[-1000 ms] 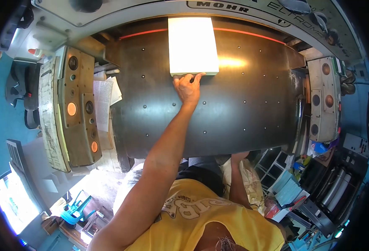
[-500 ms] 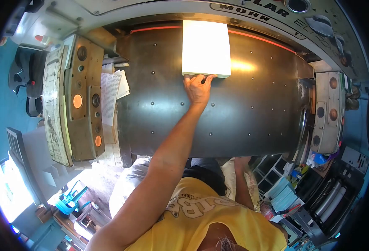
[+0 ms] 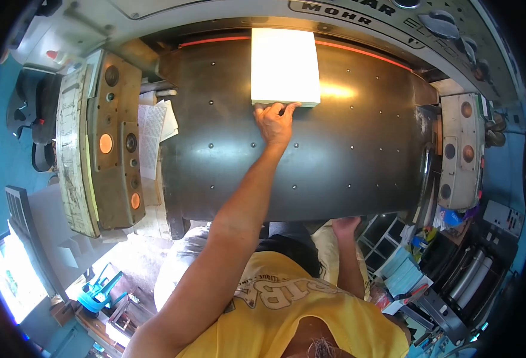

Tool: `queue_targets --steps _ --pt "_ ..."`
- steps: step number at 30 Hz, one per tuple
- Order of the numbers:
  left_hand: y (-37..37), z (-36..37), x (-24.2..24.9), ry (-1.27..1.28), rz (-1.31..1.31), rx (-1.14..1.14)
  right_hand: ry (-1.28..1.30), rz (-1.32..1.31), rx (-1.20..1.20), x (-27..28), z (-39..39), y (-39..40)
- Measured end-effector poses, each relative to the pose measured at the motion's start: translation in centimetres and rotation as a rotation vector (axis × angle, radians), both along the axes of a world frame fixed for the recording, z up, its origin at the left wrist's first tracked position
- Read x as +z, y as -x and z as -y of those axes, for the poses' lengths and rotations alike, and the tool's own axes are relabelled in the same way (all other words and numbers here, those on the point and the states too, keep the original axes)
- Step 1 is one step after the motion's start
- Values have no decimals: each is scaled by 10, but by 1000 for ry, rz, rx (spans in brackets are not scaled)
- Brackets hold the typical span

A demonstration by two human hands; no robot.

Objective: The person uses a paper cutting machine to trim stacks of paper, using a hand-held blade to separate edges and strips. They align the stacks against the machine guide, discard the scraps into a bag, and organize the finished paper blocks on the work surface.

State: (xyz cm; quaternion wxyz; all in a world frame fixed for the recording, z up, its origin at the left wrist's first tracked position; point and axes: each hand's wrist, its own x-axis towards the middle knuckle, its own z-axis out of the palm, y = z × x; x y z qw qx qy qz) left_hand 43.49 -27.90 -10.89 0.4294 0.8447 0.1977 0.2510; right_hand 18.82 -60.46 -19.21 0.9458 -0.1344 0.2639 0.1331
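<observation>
My left hand (image 3: 274, 124) is at the front edge of a thick stack of white paper (image 3: 285, 65). Its fingers are curled against that edge, with the thumb stretched along it to the right. The stack lies on the dark metal bed (image 3: 322, 179) of a cutting machine, its far end by the red line at the back. My right hand (image 3: 346, 224) is low by the bed's front edge, right of my legs. The edge partly covers it, so its fingers do not show.
A wooden panel with round inserts (image 3: 116, 143) flanks the bed on the left, with loose printed sheets (image 3: 150, 134) beside it. A similar block (image 3: 458, 149) stands at the right. The machine's front panel (image 3: 358, 18) crosses the back. A blue chair (image 3: 100, 287) stands lower left.
The whole view has shifted slightly left. A little more of my right hand shows at the bed's edge. My left hand stays against the paper stack, which keeps its place on the bed.
</observation>
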Motion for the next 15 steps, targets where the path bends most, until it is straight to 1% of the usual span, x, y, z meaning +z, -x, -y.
queue_targets --steps 1,3,4,7,10,13,15 --pt "-1 1 -1 0 -6 3 -235 110 48 -7 5 -7" --pt "0 2 -6 -8 36 5 123 -126 -133 12 -17 -19" --pt "-3 0 -4 -18 60 6 297 -242 -222 11 -23 -21" --pt "-1 1 -3 -11 15 8 369 -197 -176 -17 -13 -9" --pt "1 0 2 -12 -13 -5 543 -320 -157 -32 -7 -2" --pt "0 0 2 5 28 -5 564 -234 -100 -35 -3 0" --pt "0 0 3 -3 11 -6 656 -303 -160 -31 -11 -5"
